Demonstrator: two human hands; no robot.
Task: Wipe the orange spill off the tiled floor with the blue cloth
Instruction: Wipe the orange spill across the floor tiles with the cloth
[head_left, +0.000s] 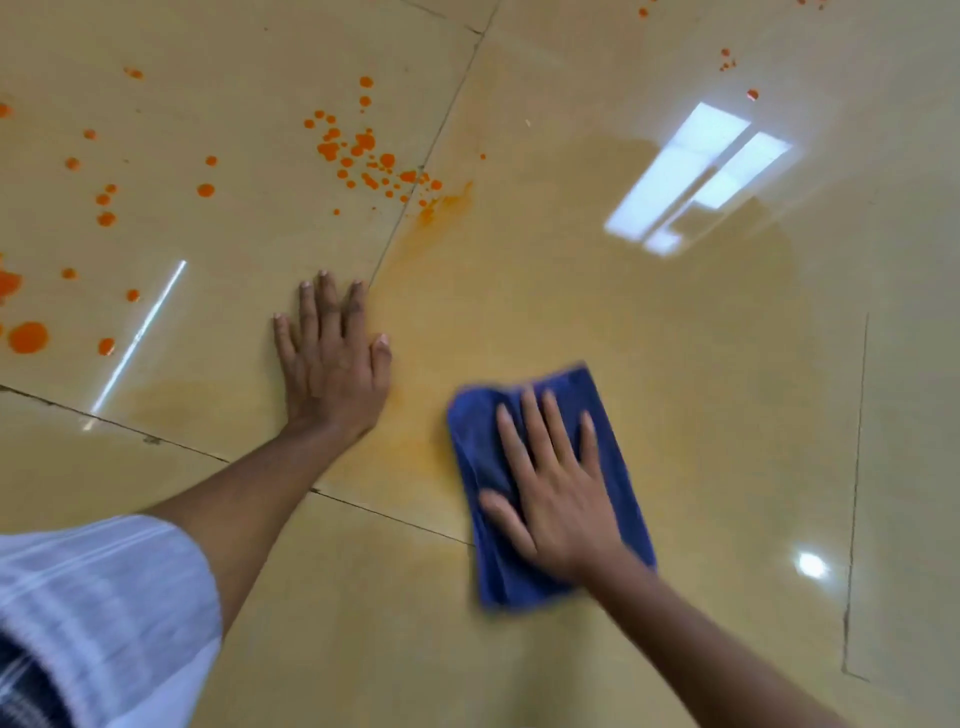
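A folded blue cloth (613, 415) lies flat on the glossy beige tiled floor (701, 389), right of centre. My right hand (556, 488) presses down on it, palm flat and fingers spread, blurred by motion. Left of the cloth, my left hand (332, 358) rests palm-down on the floor, fingers apart, holding nothing. Orange drops of the spill (358, 148) are scattered over the tile at the upper left, with bigger blobs (27, 336) at the left edge. A pale orange smear (415, 441) streaks the tile between my hands and runs up toward the drops.
Dark grout lines (415, 171) cross the floor between the tiles. A few small orange specks (727, 60) sit at the far upper right. A window's bright reflection (696, 176) glares on the right tile. My striped white sleeve (104, 597) fills the lower left corner.
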